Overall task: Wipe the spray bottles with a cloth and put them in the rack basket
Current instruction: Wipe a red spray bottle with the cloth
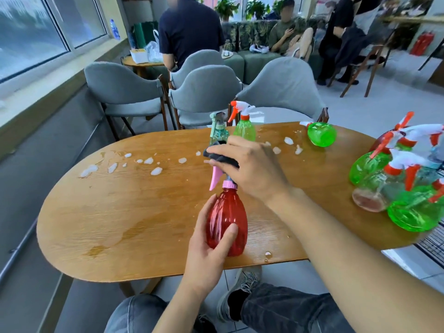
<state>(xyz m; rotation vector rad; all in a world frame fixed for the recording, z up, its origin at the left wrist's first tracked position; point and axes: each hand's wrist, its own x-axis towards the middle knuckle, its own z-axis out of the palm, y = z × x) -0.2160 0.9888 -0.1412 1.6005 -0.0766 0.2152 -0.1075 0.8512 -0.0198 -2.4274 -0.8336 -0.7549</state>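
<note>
A red spray bottle [227,218] with a pink trigger head is held over the wooden table [134,212]. My left hand [209,246] grips its body from below. My right hand [249,164] holds a dark cloth [222,156] wrapped over the bottle's spray head. Behind them stand a teal spray bottle [219,131] and a green spray bottle [244,127] with an orange-and-white trigger. Another green bottle [321,133] lies on its side at the far edge. Several green and clear bottles [408,207] are piled at the right, over the dark wire rack basket [432,241].
White foam blobs [149,162] and wet patches are scattered across the tabletop. Grey upholstered chairs [204,94] stand beyond the table. People sit and stand in the background. My knees and a shoe [242,284] show below the table edge.
</note>
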